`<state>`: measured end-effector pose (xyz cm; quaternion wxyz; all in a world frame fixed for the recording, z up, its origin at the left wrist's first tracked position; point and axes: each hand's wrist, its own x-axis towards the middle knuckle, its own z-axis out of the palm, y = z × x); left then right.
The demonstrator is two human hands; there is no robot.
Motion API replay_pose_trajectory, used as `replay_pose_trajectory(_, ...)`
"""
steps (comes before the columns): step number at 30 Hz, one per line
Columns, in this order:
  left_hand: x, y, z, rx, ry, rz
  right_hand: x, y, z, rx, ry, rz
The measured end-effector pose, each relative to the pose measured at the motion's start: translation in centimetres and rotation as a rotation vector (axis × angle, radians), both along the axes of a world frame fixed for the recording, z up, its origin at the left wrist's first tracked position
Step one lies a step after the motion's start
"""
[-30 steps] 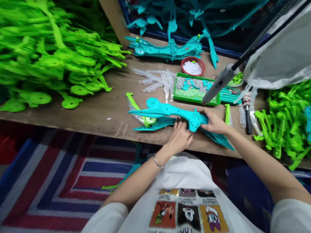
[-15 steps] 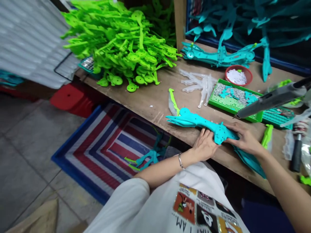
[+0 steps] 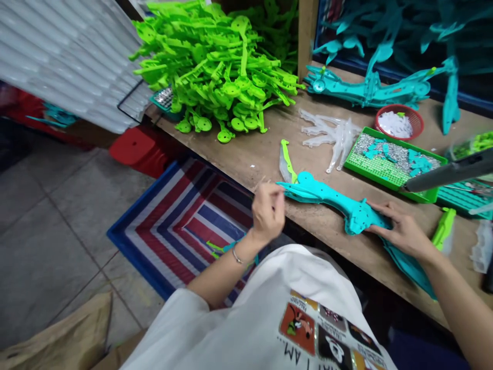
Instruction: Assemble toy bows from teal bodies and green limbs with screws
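At the left, a blue-rimmed bin (image 3: 135,263) stood below the front edge of the tabletop (image 3: 260,154); a part pushed over that edge would probably have fallen into or beside it. The heap of light-green plastic parts (image 3: 219,82) lay loosely stacked on the tabletop, so a knock could have made it slide.

The left hand (image 3: 268,211) was raised at the left tip of the turquoise plastic frame (image 3: 333,203), fingers curled. Whether this grip was clamped on the tip or only beside it could not be told. A green strip with a translucent piece (image 3: 288,162) lay just behind that tip; a sideways swing of the frame could have displaced it.

The frame lay slantwise along the front of the tabletop. The right hand (image 3: 404,228) was clamped on it right of its knobbed middle, thumb and fingers on opposite sides. With only this grip certain, pressure at the far left end could have pivoted the frame.

Behind the right hand stood the green perforated tray (image 3: 379,176) of small silver pieces; a bump could have scattered them. The grey handheld driver (image 3: 450,172) hung above its right corner and could have snagged a raised forearm.
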<state>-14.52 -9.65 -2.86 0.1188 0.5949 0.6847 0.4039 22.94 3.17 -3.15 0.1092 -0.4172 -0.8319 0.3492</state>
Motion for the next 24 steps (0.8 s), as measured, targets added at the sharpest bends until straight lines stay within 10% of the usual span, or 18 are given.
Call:
replay_pose_trajectory(2,-2.9,2.8,0.7,-0.076,-0.182,0.202,0.1,0.0,-0.1,0.018,0.012,0.000)
replay_pose_trajectory(7,-5.7,9.7,0.4,-0.500,-0.611,0.042,0.1,0.0,0.0,0.031,0.018,0.007)
replay_pose_trajectory(15,-4.5,12.5,-0.9,-0.427,-0.738,-0.028,0.7,0.1,-0.1,0.038,0.012,-0.021)
replay_pose_trajectory(20,-5.2,12.7,0.3,-0.430,-0.701,-0.103,0.8,0.2,-0.2,0.042,-0.016,-0.022)
replay_pose_trajectory(24,-5.3,11.7,2.2,-0.231,-0.255,-0.043,0.6,0.2,-0.1,0.043,-0.030,0.010)
